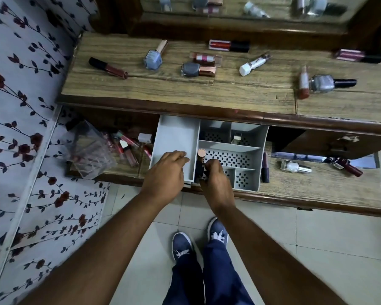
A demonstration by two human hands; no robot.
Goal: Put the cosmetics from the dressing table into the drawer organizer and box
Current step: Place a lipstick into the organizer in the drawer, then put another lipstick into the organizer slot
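Grey plastic organizer (249, 148) sits in the open drawer (317, 190), a small bottle (237, 138) in one back compartment. My right hand (216, 181) pinches an upright dark tube (200, 164) with a rose-gold cap at the organizer's left edge. My left hand (165, 172) rests with fingers curled on the grey box (174, 137) beside it. Lip glosses and nail polishes lie scattered on the dressing table (163, 93) above.

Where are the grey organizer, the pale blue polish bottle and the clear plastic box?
grey organizer (264, 137): head view, right wall.
pale blue polish bottle (153, 60): head view, glass body.
clear plastic box (90, 150): head view, transparent side.
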